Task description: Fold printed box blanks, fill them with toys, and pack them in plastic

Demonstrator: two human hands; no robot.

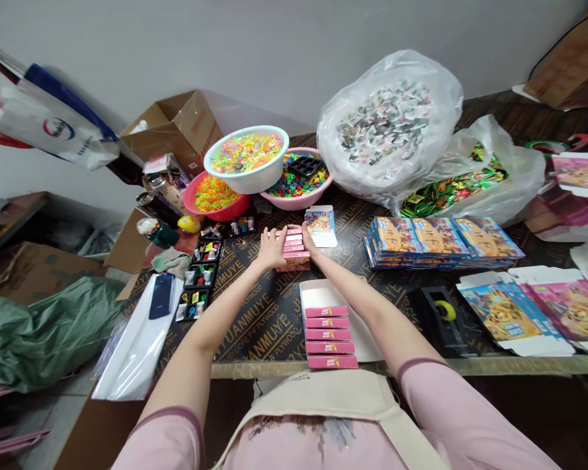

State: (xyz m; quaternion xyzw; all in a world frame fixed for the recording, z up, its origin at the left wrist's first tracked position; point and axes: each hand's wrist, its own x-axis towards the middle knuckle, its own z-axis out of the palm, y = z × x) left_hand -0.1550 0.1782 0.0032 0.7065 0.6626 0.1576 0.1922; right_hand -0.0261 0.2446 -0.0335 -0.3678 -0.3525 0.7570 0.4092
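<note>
In the middle of the table, a group of small pink boxes [294,254] stands between my two hands. My left hand [273,249] wraps their left side, and my right hand [308,240] presses on their right side. Just beyond my right hand lies a blue printed box [322,225] with a white flap. Closer to my body, an open white carton [313,294] holds a row of several pink boxes [328,336], narrow sides up.
Basins of small colourful pieces [247,153] stand at the back, beside bags of packets [382,124]. Stacks of blue boxes [441,241], a tape dispenser [443,316] and flat cartons [514,310] lie to the right. Black trays [200,277] and a phone [161,296] are left.
</note>
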